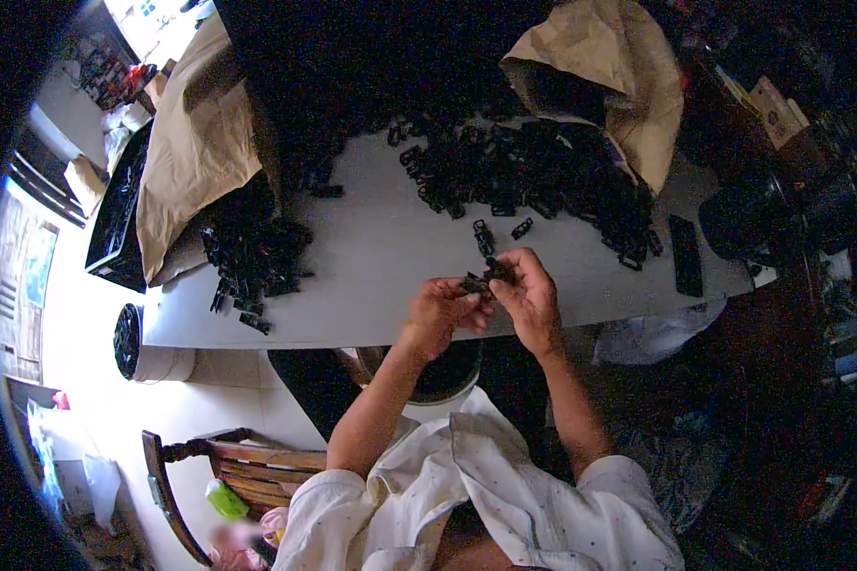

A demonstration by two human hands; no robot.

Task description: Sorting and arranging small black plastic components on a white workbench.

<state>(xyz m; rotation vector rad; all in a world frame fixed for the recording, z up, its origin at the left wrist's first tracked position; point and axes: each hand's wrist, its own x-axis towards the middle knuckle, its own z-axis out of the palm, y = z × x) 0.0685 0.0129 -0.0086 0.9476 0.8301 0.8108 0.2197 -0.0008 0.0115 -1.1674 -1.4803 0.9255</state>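
Both hands meet over the near edge of a pale table [371,247]. Between the fingertips of my left hand [437,316] is a small black plastic part [473,285], pinched. My right hand [531,303] is closed on another black plastic part [496,270], held against the first; whether the two are joined I cannot tell. Just beyond my fingers lie two loose black parts [484,236], one longer than the other. Farther off spreads a large heap of similar black parts [505,167], spilling from a brown paper bag [652,105].
Another brown paper bag [195,162] stands at the left with a smaller heap of black parts [257,252]. A flat black object [684,255] lies at the table's right. Below the edge is a bucket [443,376]. A wooden chair [248,466] stands at the lower left.
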